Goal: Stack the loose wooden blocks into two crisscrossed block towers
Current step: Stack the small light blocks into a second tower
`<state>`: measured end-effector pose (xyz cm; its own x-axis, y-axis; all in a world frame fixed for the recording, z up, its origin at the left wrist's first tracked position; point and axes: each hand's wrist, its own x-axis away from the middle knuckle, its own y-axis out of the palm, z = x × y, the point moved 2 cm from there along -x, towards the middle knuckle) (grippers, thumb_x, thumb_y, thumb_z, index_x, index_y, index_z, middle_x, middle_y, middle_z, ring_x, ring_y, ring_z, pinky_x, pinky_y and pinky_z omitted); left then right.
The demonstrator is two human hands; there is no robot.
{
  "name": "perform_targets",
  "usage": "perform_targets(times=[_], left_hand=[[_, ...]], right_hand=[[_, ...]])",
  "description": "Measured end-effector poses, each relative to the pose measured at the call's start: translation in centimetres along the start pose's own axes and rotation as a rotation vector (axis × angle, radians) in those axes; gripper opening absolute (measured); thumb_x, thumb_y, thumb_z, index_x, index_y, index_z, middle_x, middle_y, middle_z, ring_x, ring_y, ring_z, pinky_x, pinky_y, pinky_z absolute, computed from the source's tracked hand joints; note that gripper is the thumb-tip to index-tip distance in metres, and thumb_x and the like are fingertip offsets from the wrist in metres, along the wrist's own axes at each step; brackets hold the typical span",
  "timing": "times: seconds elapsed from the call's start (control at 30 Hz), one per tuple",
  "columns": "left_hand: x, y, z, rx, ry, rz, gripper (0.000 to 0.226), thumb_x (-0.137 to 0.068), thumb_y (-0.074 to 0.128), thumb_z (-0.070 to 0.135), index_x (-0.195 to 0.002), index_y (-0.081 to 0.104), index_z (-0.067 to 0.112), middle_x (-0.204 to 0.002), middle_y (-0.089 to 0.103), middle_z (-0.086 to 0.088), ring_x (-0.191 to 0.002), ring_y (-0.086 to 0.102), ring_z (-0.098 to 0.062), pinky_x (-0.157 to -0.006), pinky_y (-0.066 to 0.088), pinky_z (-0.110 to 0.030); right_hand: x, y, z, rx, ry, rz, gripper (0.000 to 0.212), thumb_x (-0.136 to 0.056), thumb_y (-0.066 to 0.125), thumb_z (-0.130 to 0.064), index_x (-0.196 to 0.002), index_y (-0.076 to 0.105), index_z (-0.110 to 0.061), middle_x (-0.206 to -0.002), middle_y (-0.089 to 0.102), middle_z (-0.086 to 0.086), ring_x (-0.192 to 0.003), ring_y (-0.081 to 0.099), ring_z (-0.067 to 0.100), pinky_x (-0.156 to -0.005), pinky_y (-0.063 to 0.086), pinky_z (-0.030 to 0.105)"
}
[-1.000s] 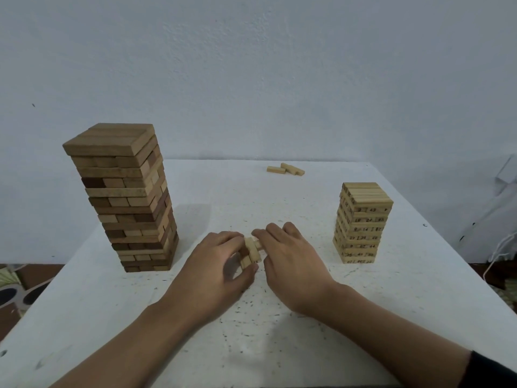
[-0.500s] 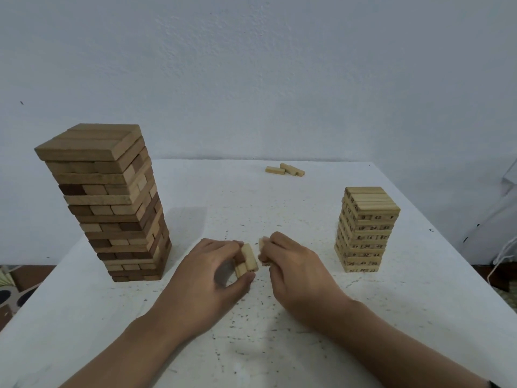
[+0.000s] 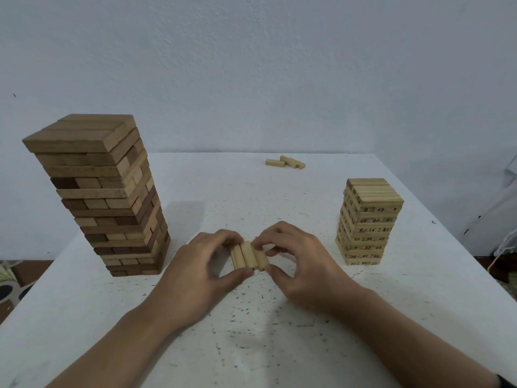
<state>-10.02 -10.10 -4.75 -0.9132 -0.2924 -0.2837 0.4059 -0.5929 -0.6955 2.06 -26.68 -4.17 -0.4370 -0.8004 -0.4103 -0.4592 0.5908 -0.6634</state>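
At nine o'clock on the white speckled table [image 3: 251,345] stands a tall crisscrossed tower of mixed light and dark brown wooden blocks [image 3: 95,197], upright, its top layer slightly overhanging the layers below. Toward the middle, the left hand [image 3: 201,270] curls round three short pale wooden blocks [image 3: 249,256], its thumb against their near ends and its fingers over the far ends. The blocks lie side by side, long faces touching, just above the tabletop; whether they rest on it I cannot tell. From three o'clock of that bundle the right hand [image 3: 302,264] pinches the rightmost block, fingers bent over the far end and thumb at the near end. At twelve o'clock, near the table's far edge, lie a few loose pale wooden blocks [image 3: 285,163], well apart from the hands. At three o'clock stands a shorter crisscrossed tower of pale wooden blocks printed with numbers [image 3: 369,222], upright.
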Motion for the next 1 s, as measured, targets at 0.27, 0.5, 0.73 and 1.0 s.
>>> perform_targets(times=[0.27,0.5,0.73,1.0], left_hand=[[-0.1,0.1,-0.1,-0.019,-0.021,-0.050,0.049,-0.081,0.072,0.060,-0.123,0.053,0.046,-0.121,0.054,0.025,-0.115,0.047,0.011,-0.088,0.042,-0.016],[-0.1,0.1,0.0,-0.039,-0.003,-0.051,0.063,-0.080,0.071,0.060,-0.137,0.051,0.041,-0.121,0.054,0.030,-0.120,0.042,0.011,-0.089,0.037,-0.014],[-0.3,-0.1,0.1,-0.069,0.007,-0.060,0.062,-0.080,0.071,0.060,-0.135,0.057,0.036,-0.123,0.054,0.027,-0.120,0.044,0.008,-0.095,0.041,-0.020],[-0.3,-0.3,-0.5,-0.120,0.002,-0.094,0.062,-0.078,0.067,0.067,-0.130,0.063,0.034,-0.122,0.051,0.022,-0.121,0.039,0.004,-0.091,0.035,-0.013]], right_hand=[[0.2,-0.6,0.7,0.125,0.073,-0.141,0.070,-0.091,0.071,-0.026,-0.153,0.039,-0.026,-0.142,0.041,-0.014,-0.136,0.032,0.001,-0.108,0.027,0.010],[0.2,-0.2,1.3,0.155,0.062,-0.156,0.064,-0.092,0.072,-0.025,-0.150,0.045,-0.020,-0.133,0.057,-0.014,-0.123,0.043,-0.001,-0.101,0.023,0.001],[-0.2,-0.9,1.3,0.148,0.089,-0.185,0.066,-0.090,0.074,-0.036,-0.148,0.046,-0.023,-0.134,0.051,-0.014,-0.124,0.043,0.001,-0.104,0.034,0.015],[-0.4,-0.8,1.7,0.187,0.145,-0.246,0.057,-0.089,0.071,-0.049,-0.139,0.057,-0.026,-0.122,0.048,-0.015,-0.120,0.039,0.005,-0.099,0.034,0.023]])
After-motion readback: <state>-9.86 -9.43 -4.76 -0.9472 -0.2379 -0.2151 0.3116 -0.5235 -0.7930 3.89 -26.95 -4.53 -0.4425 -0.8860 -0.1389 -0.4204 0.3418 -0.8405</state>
